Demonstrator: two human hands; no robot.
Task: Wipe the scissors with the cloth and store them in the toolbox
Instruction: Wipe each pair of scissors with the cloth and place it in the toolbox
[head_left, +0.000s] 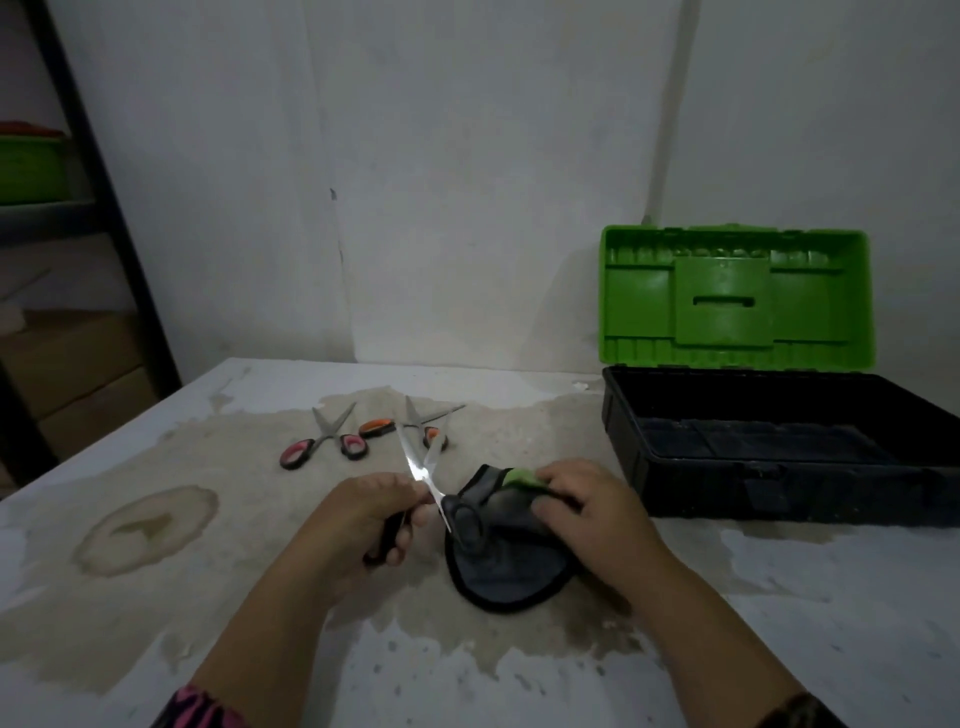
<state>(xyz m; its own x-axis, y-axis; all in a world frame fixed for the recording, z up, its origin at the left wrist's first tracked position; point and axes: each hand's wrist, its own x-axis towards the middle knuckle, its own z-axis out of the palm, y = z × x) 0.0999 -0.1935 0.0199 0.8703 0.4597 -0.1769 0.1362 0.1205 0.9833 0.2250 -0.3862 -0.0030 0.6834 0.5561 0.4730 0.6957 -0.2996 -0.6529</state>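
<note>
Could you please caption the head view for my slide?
Left hand holds open scissors; right hand grips cloth beside open toolbox.

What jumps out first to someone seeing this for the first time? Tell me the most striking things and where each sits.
The bright green lid of the open toolbox at the right back stands out most against the dim wall. In the middle foreground, the left hand holds open scissors with shiny blades, while the right hand grips a dark cloth. Behind them, pink-handled scissors and orange-handled scissors lie on the stained table.
</note>
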